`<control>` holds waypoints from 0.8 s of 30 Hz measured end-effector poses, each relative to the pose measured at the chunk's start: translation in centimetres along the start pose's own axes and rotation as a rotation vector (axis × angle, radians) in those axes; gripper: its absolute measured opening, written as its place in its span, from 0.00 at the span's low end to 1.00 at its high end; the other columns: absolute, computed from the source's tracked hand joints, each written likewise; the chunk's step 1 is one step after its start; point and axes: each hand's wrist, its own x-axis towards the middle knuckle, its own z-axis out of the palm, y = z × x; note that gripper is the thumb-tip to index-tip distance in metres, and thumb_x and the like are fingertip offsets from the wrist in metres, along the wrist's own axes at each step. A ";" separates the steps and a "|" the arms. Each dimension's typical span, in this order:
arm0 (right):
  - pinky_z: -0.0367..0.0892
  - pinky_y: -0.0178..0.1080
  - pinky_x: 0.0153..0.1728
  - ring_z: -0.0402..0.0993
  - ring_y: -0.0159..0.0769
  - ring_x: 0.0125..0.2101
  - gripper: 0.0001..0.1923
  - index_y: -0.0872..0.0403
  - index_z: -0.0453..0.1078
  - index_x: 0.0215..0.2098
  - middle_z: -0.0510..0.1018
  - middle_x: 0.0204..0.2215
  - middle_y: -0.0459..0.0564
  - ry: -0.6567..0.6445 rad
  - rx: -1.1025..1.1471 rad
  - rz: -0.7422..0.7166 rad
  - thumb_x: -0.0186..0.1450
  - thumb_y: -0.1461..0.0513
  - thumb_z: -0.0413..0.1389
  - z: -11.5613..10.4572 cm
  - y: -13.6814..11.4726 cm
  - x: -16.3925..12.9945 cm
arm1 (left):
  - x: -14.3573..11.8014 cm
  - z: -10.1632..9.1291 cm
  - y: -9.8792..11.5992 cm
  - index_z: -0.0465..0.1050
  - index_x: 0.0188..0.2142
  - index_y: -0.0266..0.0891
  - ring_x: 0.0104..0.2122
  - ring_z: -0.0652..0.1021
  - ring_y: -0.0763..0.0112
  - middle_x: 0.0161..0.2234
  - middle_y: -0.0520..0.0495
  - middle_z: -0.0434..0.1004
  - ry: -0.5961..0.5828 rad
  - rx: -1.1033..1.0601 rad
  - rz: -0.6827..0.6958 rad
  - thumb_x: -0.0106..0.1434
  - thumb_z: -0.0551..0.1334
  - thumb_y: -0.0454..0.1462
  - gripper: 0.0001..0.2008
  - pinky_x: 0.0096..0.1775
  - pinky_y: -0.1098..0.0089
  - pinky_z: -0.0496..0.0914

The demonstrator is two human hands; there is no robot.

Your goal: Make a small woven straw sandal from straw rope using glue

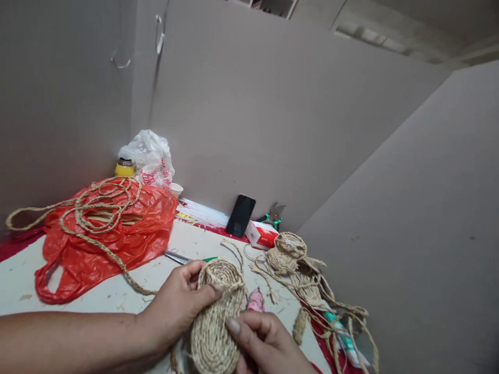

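My left hand [177, 304] grips the upper part of a woven straw oval piece [216, 322], thumb pressed on its front. My right hand [267, 343] holds the same piece from the lower right, thumb on its weave. The piece stands tilted above the white table [117, 293]. A loose braided tail curls from its top. To the right lies a pile of other woven straw pieces [290, 257] with loose strands trailing toward the table's edge.
A red plastic bag [113, 239] with braided straw rope [97, 208] on it lies at the left. Scissors [183, 257], a black phone [240, 215], a red-white box [261, 235], pliers [273, 215], a white bag [150, 156] and a yellow jar [124, 167] sit by the walls.
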 end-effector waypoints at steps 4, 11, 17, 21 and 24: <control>0.48 0.26 0.12 0.56 0.21 0.09 0.28 0.56 0.65 0.19 0.70 0.11 0.44 -0.044 -0.097 -0.103 0.60 0.41 0.51 -0.5 -0.9 0.3 | 0.0 -0.1 -0.4 0.74 0.40 0.33 0.30 0.78 0.67 0.32 0.44 0.80 -0.084 -0.027 -0.042 0.53 0.67 0.37 0.15 0.37 0.67 0.70; 0.67 0.33 0.21 0.71 0.33 0.19 0.19 0.56 0.74 0.40 0.77 0.22 0.48 0.415 -0.421 -0.465 0.59 0.50 0.58 -2.6 -2.6 -0.6 | 1.0 -0.9 -0.4 0.76 0.40 0.34 0.29 0.79 0.66 0.31 0.44 0.81 0.012 -0.009 -0.050 0.53 0.67 0.38 0.15 0.37 0.66 0.71; 0.71 0.32 0.20 0.75 0.36 0.22 0.18 0.54 0.76 0.38 0.79 0.24 0.49 0.638 -0.344 -0.577 0.54 0.52 0.61 -3.6 -3.4 -1.2 | 1.4 -1.2 -0.5 0.76 0.38 0.32 0.25 0.77 0.70 0.28 0.44 0.80 0.077 0.017 -0.088 0.52 0.66 0.36 0.13 0.32 0.70 0.70; 0.70 0.31 0.19 0.72 0.34 0.20 0.19 0.54 0.77 0.37 0.78 0.22 0.49 0.835 -0.323 -0.606 0.52 0.51 0.63 -3.9 -4.3 -2.4 | 1.7 -1.5 -0.7 0.76 0.36 0.31 0.24 0.77 0.70 0.27 0.44 0.80 0.093 0.060 -0.097 0.52 0.66 0.36 0.13 0.30 0.71 0.69; 0.68 0.29 0.18 0.69 0.32 0.19 0.18 0.53 0.75 0.42 0.74 0.20 0.45 0.976 -0.324 -0.686 0.58 0.52 0.60 -3.9 -4.3 -3.4 | 1.8 -1.7 -0.8 0.76 0.35 0.31 0.25 0.77 0.68 0.26 0.43 0.80 0.109 0.088 -0.115 0.51 0.66 0.38 0.13 0.30 0.70 0.69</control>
